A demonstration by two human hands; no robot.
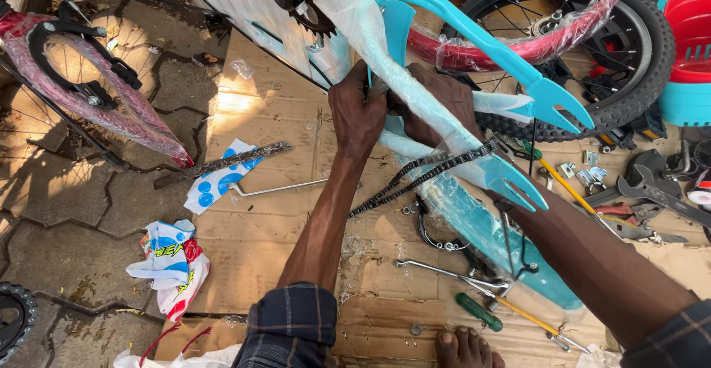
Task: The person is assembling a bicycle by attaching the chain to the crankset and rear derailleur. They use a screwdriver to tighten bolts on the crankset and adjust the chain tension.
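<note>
Both hands work at the wrapped tube of a turquoise bicycle frame (444, 12) lying over flattened cardboard (266, 109) on the paved ground. The left hand (358, 112) curls its fingers closed around the clear plastic wrap (415, 90) on the tube, pinching it. The right hand (444, 101) lies just behind the same tube, mostly hidden by it, so I cannot tell how its fingers are set. Just below the hands a bicycle chain (422, 175) hangs from the frame's rear fork ends.

Left of the left hand lies a white wrapper with blue dots (215, 183), and farther down toward the elbow a crumpled white bag with red, blue and yellow print (172, 264). Right of the right hand, a spanner (659, 194) and a yellow-shafted screwdriver (566, 186) lie among small parts too tiny to name. A wheel with red wrapped rim (578, 35) is partly covered by the frame.
</note>
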